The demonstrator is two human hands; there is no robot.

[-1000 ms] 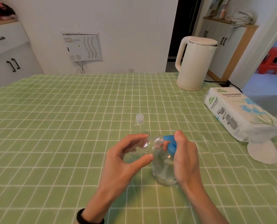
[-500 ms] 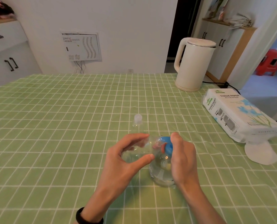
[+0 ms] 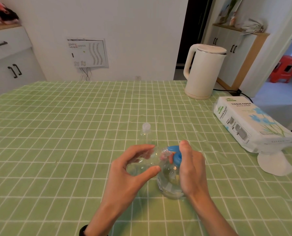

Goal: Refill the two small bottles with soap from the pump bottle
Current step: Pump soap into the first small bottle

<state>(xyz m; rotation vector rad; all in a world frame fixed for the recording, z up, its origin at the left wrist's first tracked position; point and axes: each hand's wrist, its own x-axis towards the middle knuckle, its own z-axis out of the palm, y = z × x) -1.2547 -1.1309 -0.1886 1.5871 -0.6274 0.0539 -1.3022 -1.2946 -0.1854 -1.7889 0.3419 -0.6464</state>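
From the head view, a desk [image 3: 56, 133] under a glossy green cloth with a white grid carries everything. Near the middle of its near edge stands the pump bottle [image 3: 169, 184], a squat, round, clear plastic vessel with clear liquid inside and a smooth blue pump head [image 3: 175, 155] on top. The right hand [image 3: 193, 171] comes over it from the right, forefinger lying along the pump head and the other fingers curled down the bottle's right side, so this grip is clasped on the pump bottle. The left hand [image 3: 133, 169] has its grip clasped round a small bottle [image 3: 141, 163] of clear, thin plastic, pinched between thumb below and fingertips above. This bottle is tipped nearly on its side above the cloth, its ribbed open neck touching or just at the blue spout; which of the two I cannot tell. Just beyond the hands, toward the desk's centre, a second clear bottle with a pale round cap, the capped bottle [image 3: 146, 133], stands upright. A dark band [image 3: 82, 231] rings the left wrist. At the far right corner sits a smooth cream kettle [image 3: 204, 72], cylindrical with a loop handle. Along the right edge lies a soft, oblong tissue pack [image 3: 249, 123] in printed white wrap, with a loose white sheet [image 3: 274, 164] at its near end.
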